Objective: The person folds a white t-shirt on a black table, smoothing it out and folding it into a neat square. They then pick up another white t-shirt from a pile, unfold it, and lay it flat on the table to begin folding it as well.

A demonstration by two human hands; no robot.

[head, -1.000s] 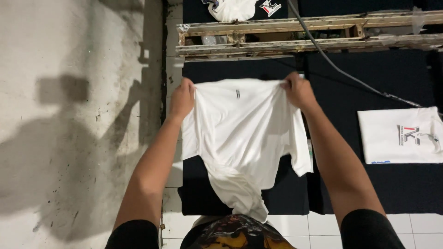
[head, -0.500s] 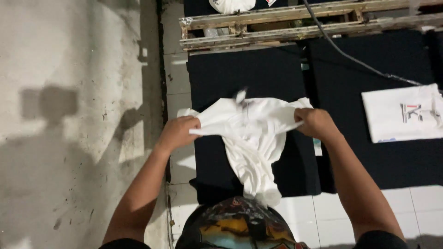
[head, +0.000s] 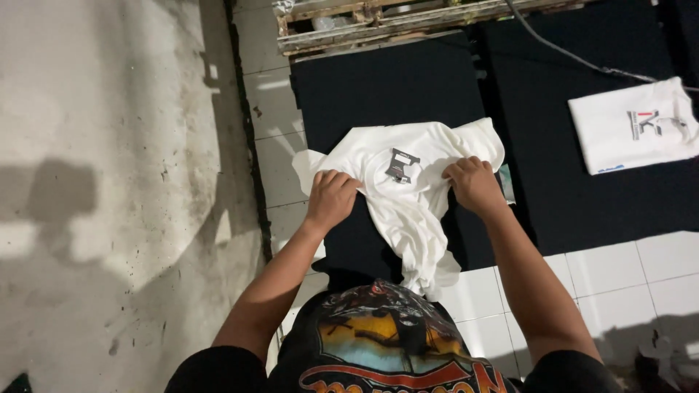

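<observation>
Right now, both hands hold one crumpled white shirt (head: pixel 408 189) with a small dark print: left hand (head: pixel 331 198) and right hand (head: pixel 473 185) closed on its cloth.

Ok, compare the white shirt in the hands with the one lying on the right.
The held shirt is bunched and hangs loose from the left hand and right hand; the folded shirt lies flat on the black mat. The held one's print is dark; the folded one's includes red. Both are white.
</observation>
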